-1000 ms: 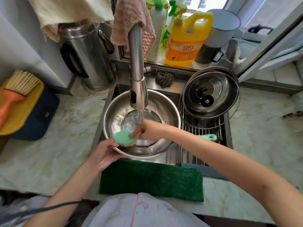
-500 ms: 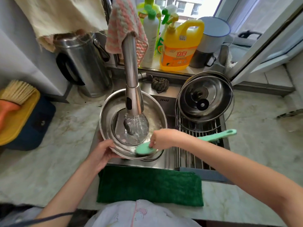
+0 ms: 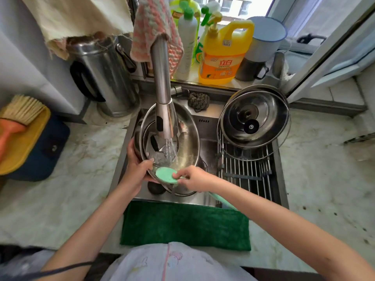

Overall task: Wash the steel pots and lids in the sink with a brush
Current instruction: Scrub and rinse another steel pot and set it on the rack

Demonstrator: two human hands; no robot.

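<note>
A steel pot [image 3: 188, 134] is tilted on its side in the sink [image 3: 205, 151], its mouth facing me, with water running into it from the faucet [image 3: 162, 92]. My left hand [image 3: 138, 167] grips the pot's near-left rim. My right hand [image 3: 192, 178] holds a mint-green brush [image 3: 165, 175], its round head pressed on the pot's lower rim and its handle trailing under my forearm. A steel lid [image 3: 253, 116] with a black knob leans on the wire rack [image 3: 243, 165] at the sink's right side. Another dark pot rim [image 3: 182, 193] shows below the held pot.
A green towel [image 3: 182, 226] lies along the counter's front edge. A steel kettle [image 3: 103, 76] stands at the back left, with a yellow dustpan and orange brush [image 3: 20, 128] at the far left. Detergent bottles [image 3: 221, 53] and a mug line the windowsill. A scrubber [image 3: 198, 101] sits behind the sink.
The pot has been tipped up further onto its side. My left hand has slid up its left rim. The brush head has moved left along the near rim, its handle swinging down under my arm.
</note>
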